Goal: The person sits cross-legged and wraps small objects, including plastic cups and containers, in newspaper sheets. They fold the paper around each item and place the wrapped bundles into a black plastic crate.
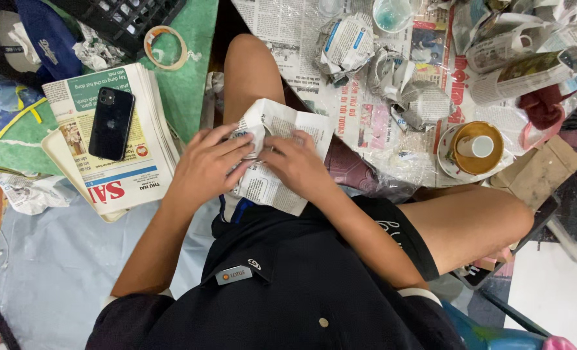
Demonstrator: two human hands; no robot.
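Observation:
I sit with a sheet of newspaper (282,123) spread over my lap. My left hand (207,165) and my right hand (295,162) both press on it and fold it around a small round white object (257,137), mostly hidden by paper and fingers. The two hands almost touch over the middle of the sheet. My left knee (249,65) points away from me and my right thigh (470,220) stretches to the right.
A stack of newspapers (129,175) with a black phone (111,123) on top lies at my left. A tape roll (165,46) sits beyond it. Several paper-wrapped bundles (347,42), a yellow saucer with a white cup (475,148) and a clear cup (392,14) lie ahead right.

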